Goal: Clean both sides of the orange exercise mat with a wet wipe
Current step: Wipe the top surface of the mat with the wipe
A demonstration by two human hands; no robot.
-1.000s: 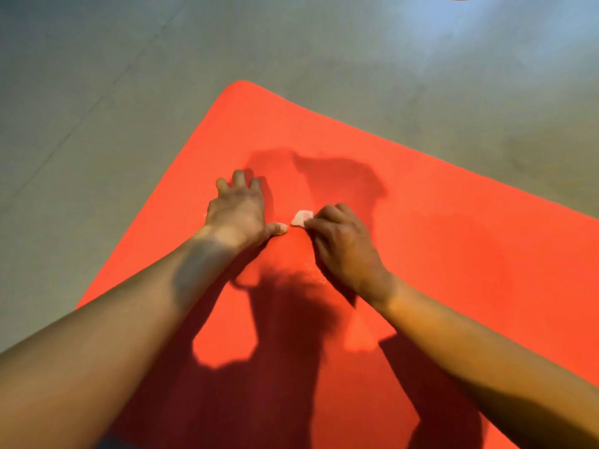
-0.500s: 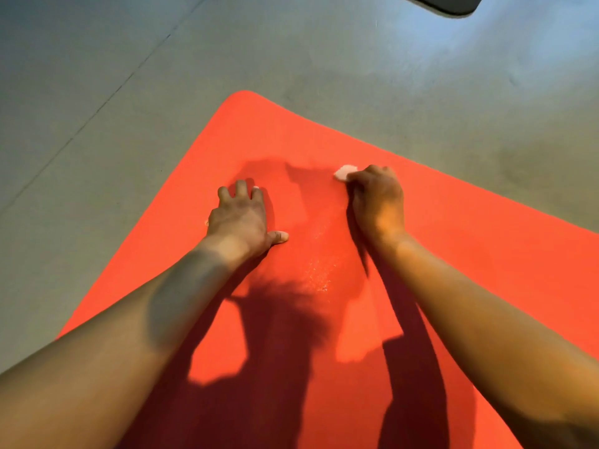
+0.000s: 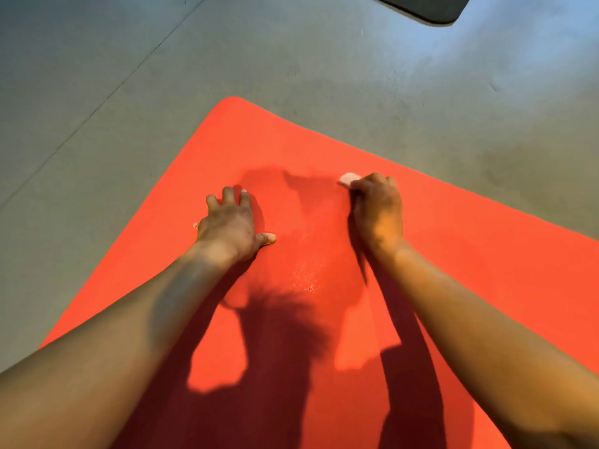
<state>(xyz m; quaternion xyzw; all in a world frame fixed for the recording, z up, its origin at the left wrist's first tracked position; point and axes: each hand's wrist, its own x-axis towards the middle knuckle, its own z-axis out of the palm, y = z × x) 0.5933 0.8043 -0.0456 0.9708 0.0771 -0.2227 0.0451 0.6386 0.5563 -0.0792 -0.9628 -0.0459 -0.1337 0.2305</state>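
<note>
The grey floor carries the orange exercise mat, spread flat beneath the left hand and the right hand, its rounded corner ahead of the left hand, while a dark mat lies well beyond the right hand.

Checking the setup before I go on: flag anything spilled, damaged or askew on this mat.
Nothing stands out. The orange mat lies flat; the glistening patch on it looks like moisture from the wet wipe.

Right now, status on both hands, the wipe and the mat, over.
Left hand flat on the orange exercise mat, fingers spread. Right hand grips the wet wipe, pressed to the mat. Dark mat corner apart on the floor, not in the way.
</note>
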